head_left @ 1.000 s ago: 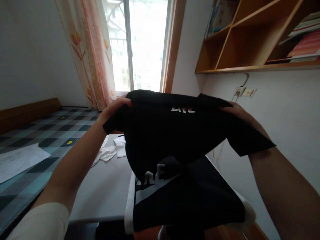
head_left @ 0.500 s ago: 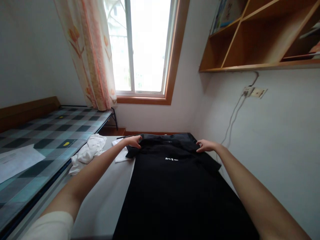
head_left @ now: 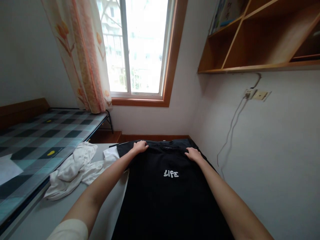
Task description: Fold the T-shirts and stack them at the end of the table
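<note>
A black T-shirt (head_left: 170,200) lies spread face up on the table, its collar toward the window. White letters reading "LIFE" (head_left: 171,173) show on its chest. At the left shoulder of the shirt, the fingers of my left hand (head_left: 140,146) are closed on the cloth. My right hand (head_left: 194,154) grips the fabric by the other shoulder, with its fingertips partly hidden. The shirt's lower part runs out of view toward me.
Left of the shirt, a crumpled white cloth (head_left: 72,171) lies on the grey-white table (head_left: 100,206). A bed with a checked mattress (head_left: 65,133) stands further left. To the right are a wall with a socket (head_left: 250,93), a hanging cable (head_left: 228,136) and a wooden shelf (head_left: 262,43) above.
Both hands have lowered the shirt's shoulder end onto the table and come closer together. The chest lettering now lies flat and readable. The camera view has shifted slightly.
</note>
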